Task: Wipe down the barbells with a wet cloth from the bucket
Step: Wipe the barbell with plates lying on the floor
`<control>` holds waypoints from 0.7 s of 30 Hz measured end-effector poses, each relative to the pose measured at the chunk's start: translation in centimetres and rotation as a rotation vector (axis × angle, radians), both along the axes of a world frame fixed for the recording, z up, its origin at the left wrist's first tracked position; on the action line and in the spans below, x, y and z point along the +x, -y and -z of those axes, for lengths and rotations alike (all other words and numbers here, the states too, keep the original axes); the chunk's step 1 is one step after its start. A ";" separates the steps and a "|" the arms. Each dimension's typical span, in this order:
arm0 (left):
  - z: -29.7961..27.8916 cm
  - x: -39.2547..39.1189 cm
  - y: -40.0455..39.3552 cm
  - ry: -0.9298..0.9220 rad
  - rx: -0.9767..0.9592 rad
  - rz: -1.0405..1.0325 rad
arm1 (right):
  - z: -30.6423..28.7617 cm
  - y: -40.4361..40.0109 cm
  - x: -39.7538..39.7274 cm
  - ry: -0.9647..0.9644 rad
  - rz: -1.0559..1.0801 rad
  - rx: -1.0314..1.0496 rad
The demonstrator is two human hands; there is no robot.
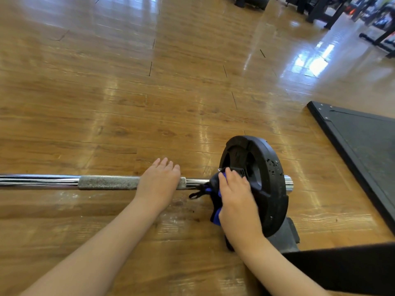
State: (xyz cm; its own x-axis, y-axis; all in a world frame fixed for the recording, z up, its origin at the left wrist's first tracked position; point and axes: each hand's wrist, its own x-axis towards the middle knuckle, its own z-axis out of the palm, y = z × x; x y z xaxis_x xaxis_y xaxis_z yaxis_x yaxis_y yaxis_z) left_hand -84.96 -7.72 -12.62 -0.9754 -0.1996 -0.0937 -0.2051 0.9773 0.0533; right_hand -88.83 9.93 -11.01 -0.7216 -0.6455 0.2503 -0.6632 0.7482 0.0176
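Observation:
A chrome barbell [106, 182] lies across the wooden floor, with a black weight plate [269, 178] on its right end. The plate's rim carries water drops. My left hand [159, 183] rests flat on the bar's knurled section, fingers straight. My right hand [237, 201] presses a dark blue-and-black cloth [213, 195] against the inner face of the plate, next to the bar's sleeve. A small black loop of the cloth hangs out to the left. No bucket is in view.
A black rubber platform [363, 146] with a screwed frame lies to the right. A dark block [284, 236] sits on the floor under the plate. Black gym machine frames [329, 11] stand far back right. Glossy wooden floor [149, 82] stretches ahead.

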 end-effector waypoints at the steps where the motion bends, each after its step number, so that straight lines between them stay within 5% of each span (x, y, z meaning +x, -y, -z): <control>1: 0.0 0.0 0.0 -0.001 -0.002 0.003 | 0.6 0.1 0.1 0.039 0.028 0.067; 6: 0.0 0.1 0.0 0.000 -0.003 0.007 | 1.5 -1.1 2.5 0.165 0.136 0.240; 12: 0.0 0.1 0.0 -0.005 0.001 0.005 | 0.0 -0.4 1.6 0.198 0.171 -0.061; 18: -0.1 0.2 0.0 -0.001 0.012 -0.002 | -3.1 0.5 0.5 0.400 0.136 0.081; 21: -0.7 0.2 -0.1 0.054 0.059 -0.027 | -5.0 -0.3 1.3 0.512 0.171 -0.094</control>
State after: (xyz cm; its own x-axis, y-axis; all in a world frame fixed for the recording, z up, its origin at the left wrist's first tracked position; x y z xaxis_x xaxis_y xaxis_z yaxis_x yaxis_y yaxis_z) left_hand -84.77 -7.65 -11.89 -0.9630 -0.2180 -0.1584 -0.2352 0.9669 0.0989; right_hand -87.53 10.23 -6.03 -0.8591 -0.5000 -0.1090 -0.4383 0.8289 -0.3477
